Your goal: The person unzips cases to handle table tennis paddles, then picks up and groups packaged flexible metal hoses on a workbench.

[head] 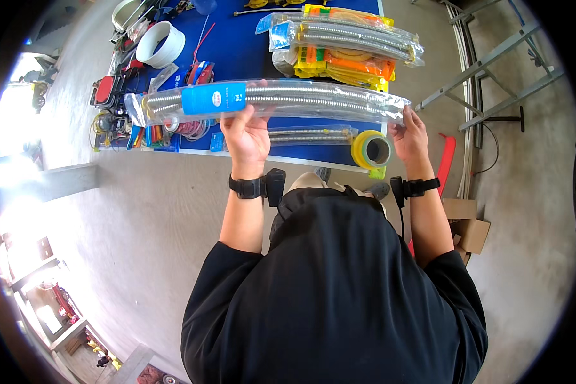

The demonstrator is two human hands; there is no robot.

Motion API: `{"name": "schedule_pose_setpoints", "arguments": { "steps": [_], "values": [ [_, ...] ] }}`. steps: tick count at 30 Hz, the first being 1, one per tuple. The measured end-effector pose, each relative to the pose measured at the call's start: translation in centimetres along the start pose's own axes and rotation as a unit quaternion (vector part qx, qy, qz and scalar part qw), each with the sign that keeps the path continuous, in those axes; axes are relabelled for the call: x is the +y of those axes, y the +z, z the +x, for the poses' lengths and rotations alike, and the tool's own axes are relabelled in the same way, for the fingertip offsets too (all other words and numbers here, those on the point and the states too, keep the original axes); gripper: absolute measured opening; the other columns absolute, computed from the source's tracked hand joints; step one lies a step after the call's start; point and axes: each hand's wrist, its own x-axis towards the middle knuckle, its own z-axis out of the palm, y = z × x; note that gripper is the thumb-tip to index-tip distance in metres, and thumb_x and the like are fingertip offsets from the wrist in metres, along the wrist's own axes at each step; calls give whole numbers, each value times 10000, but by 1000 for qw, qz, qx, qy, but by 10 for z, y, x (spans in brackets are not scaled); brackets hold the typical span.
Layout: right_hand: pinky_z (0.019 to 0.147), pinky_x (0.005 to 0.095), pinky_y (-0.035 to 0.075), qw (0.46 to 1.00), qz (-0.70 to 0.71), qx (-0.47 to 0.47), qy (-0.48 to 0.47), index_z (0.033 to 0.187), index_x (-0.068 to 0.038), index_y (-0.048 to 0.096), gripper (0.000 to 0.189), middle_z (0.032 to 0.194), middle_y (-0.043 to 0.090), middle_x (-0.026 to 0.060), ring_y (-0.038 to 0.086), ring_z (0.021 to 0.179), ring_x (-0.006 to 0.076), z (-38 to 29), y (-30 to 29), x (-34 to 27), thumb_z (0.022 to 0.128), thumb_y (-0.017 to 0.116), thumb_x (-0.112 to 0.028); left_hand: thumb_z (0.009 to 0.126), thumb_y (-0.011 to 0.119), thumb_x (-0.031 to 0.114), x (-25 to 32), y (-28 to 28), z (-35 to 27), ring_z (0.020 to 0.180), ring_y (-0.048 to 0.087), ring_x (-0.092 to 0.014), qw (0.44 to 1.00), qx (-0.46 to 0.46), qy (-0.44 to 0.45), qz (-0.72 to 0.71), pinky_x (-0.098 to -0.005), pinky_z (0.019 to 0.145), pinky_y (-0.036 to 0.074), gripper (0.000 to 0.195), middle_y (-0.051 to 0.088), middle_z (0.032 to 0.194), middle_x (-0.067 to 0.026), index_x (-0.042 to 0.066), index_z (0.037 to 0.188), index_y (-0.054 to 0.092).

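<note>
A clear plastic bag of corrugated metal hoses (312, 99) with a blue label is held up level over the near part of a blue-topped table (317, 154). My left hand (247, 132) grips the bag from below, just right of the label, thumb in front. At the bag's right end, my right hand (409, 130) pinches the crinkled plastic between thumb and fingers. Beneath the held bag, another bagged metal hose (312, 136) lies on the table. A roll of yellow-green tape (372, 149) stands by the table's near right corner.
More bagged hoses (355, 38) lie on yellow and orange packets (345, 67) at the back. A white plastic ring (160, 44), a red tape measure (200, 73) and mixed tools crowd the table's left. A metal ladder (489, 67) and cardboard boxes (473, 233) are at the right.
</note>
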Motion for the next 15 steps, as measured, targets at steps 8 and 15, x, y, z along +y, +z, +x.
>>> {"name": "schedule_pose_setpoints", "arguments": {
  "steps": [8,15],
  "values": [
    [615,241,500,965,-190,78,-160,913,-25,647,172,817,652,5,594,712,72,-25,34,-36,963,649,-190,946,630,113,4,14,17,1223,562,-372,995,103,-18,2,-574,1049,476,411,572,1261,-234,-68,1275,464],
    [672,283,515,988,-31,-6,-153,984,-63,629,102,898,669,5,626,795,93,-41,45,-57,983,615,-164,979,587,164,21,23,30,1336,447,-387,994,98,-23,42,-547,1146,357,525,497,1407,-225,-77,1398,383]
  ]
}}
